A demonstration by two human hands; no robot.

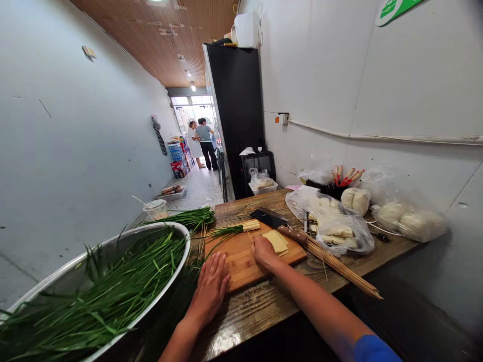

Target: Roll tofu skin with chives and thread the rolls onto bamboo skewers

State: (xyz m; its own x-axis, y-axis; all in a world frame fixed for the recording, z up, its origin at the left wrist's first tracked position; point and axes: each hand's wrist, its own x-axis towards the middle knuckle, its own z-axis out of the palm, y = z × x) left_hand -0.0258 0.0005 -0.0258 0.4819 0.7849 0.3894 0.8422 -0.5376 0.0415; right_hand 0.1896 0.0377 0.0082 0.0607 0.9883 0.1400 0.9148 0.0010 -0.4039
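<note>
My left hand [211, 282] rests with its fingers stretched out at the left edge of the wooden cutting board [241, 271]. Over the board, my right hand [264, 253] is closed on a thin bamboo skewer [249, 236], whose tip points toward the rolls. These pale yellow rolls [251, 225] lie side by side at the back of the board, with green chives [228, 231] sticking out to the left. Beside my right hand lies a small stack of square yellow sheets [277, 241], partly covered by it. A cleaver [268, 218] with a wooden handle lies behind the sheets.
A large metal basin [183, 235] of chives stands at left. A bundle of skewers [339, 266] crosses the table's right side, near a plastic bag [362, 229] of pale pieces. More chives [192, 217] lie behind. Two people [206, 141] stand at the far doorway.
</note>
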